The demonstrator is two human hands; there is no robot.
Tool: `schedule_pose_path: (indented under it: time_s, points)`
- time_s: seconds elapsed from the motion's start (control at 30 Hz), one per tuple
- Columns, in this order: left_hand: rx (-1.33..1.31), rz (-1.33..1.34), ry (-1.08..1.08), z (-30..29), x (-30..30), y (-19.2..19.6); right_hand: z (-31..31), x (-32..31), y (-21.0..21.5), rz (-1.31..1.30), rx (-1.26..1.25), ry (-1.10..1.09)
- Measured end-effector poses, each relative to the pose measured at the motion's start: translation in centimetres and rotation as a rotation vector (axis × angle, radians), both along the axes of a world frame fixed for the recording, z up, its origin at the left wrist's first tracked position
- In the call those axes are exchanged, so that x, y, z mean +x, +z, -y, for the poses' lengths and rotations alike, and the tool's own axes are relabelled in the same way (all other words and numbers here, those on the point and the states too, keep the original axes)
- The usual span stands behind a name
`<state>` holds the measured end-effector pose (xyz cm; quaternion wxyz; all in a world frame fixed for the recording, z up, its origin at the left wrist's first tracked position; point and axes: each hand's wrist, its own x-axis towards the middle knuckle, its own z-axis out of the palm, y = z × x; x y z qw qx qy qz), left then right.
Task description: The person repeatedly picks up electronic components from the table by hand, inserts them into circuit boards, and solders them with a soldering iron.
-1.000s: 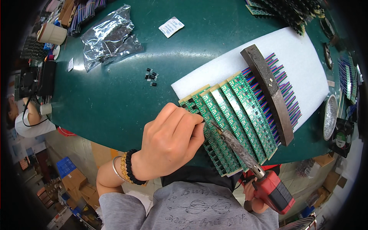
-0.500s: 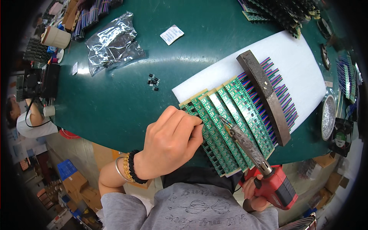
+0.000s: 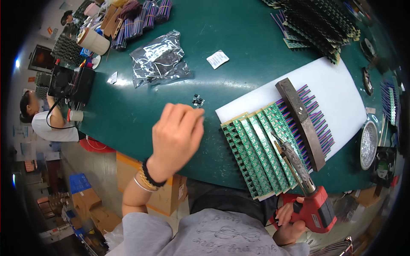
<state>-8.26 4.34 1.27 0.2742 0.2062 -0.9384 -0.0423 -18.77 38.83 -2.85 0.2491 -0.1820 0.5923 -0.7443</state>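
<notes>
My left hand (image 3: 176, 138) is over the green tabletop with its fingers curled in. Its fingertips are just beside a small cluster of black components (image 3: 197, 100), and what they hold, if anything, is hidden. In my right hand (image 3: 289, 217) is a red soldering gun (image 3: 317, 209), held at the table's near edge. Its metal tip (image 3: 279, 143) slants up over the green circuit boards (image 3: 261, 153), which lie overlapped in a row. Small black parts line the leftmost board. Coloured wires run from the boards under a dark metal bar (image 3: 301, 119).
A white foam sheet (image 3: 346, 102) lies beneath the boards. A clear plastic bag (image 3: 158, 59) and a white paper packet (image 3: 218, 59) are farther back. Stacked black strips (image 3: 316, 25) stand far right, near a round metal dish (image 3: 368, 145). Another person (image 3: 51, 119) sits at left.
My left hand has left the boards and moved left and up to the black components. The soldering gun stays over the boards in my right hand. The whole view has shifted slightly.
</notes>
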Motion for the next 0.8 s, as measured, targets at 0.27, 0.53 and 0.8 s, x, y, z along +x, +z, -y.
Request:
schedule_pose_path:
  time_s: [0.27, 0.53, 0.8]
  points:
    - [-0.159, 0.241, -0.142, 3.1, 0.5, -1.9, -0.3, 0.5, 0.0, 0.012, 0.018, 0.001]
    - [0.178, 0.031, -0.274, 2.3, -1.1, 1.2, 1.2, -0.3, 0.4, 0.012, -0.051, 0.152]
    - [0.436, -0.372, -0.761, -10.7, -1.9, -0.3, 4.6, -0.7, 4.3, 0.222, 0.207, 0.317]
